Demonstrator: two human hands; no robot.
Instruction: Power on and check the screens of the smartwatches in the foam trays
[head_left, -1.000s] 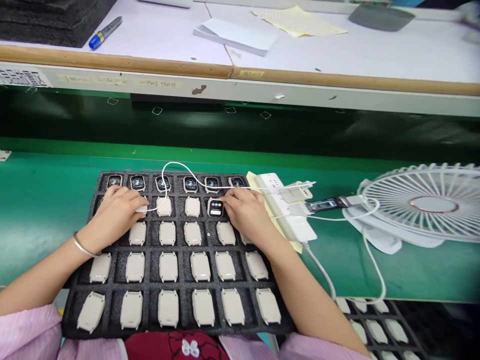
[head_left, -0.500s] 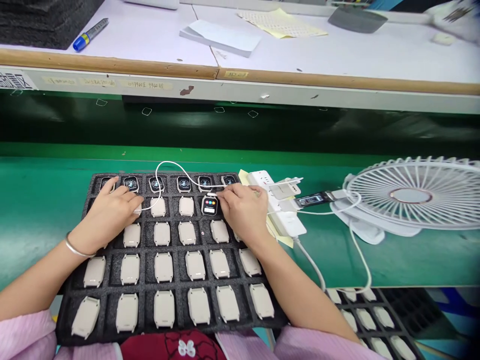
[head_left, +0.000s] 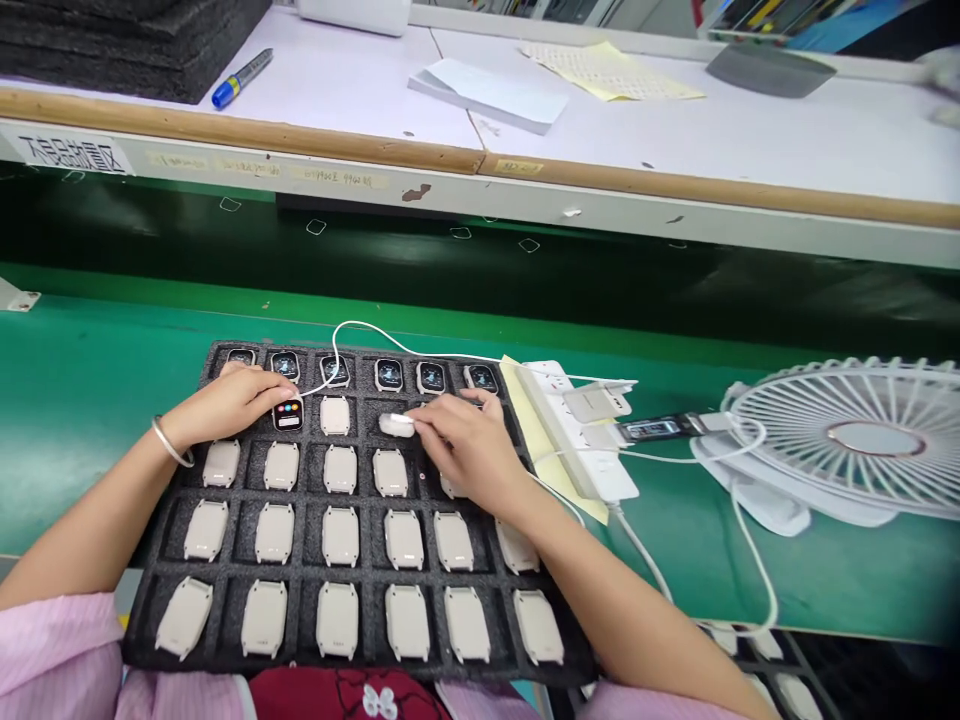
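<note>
Left hand [head_left: 238, 402], narrowed on a glossy square watch [head_left: 287, 415]; right hand [head_left: 472, 445], pinching a pale rounded piece [head_left: 394, 426]; grainy black foam tray [head_left: 302, 545] beneath.

This looks like an electronics workshop or factory line: a foam tray [head_left: 301, 615] of near-identical watches [head_left: 341, 535] rests on a green surface [head_left: 97, 370]. Beside it are a power strip [head_left: 581, 440] and a fan [head_left: 874, 435]; the shelf [head_left: 637, 140] above bears edge labels [head_left: 341, 180], a marker [head_left: 241, 78] and stacked black foam [head_left: 135, 50].
</note>
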